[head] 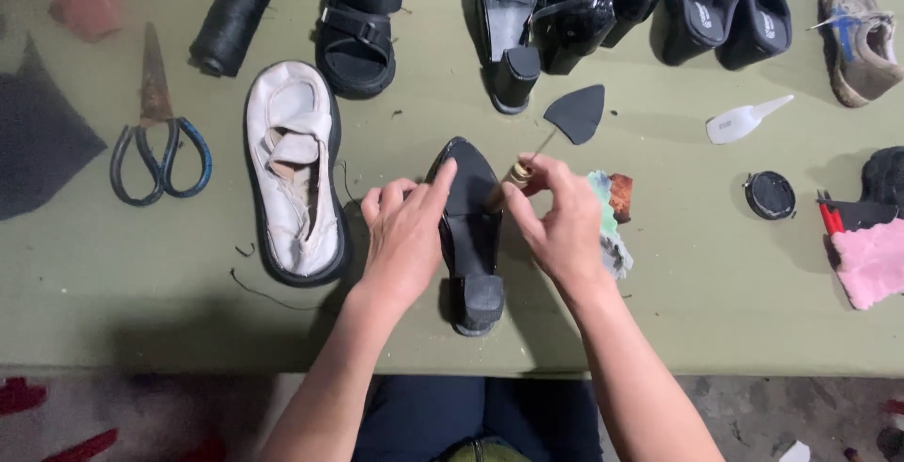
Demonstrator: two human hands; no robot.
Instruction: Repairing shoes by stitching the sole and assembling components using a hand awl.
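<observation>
The black heeled shoe (471, 236) lies sole-up on the worktop (678, 283), long axis twelve to six, left hand (405, 236) fingers pressing its toe, right hand (560, 222) pinching a wooden-handled awl (513, 178) at its two o'clock edge.

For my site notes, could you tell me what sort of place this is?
Probably a shoe-repair bench: worn shoes such as a black sandal line the green table, with scissors and a black thread spool.

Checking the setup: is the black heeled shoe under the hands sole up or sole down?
Sole up: the black heeled shoe shows its flat sole and heel tip.
</observation>
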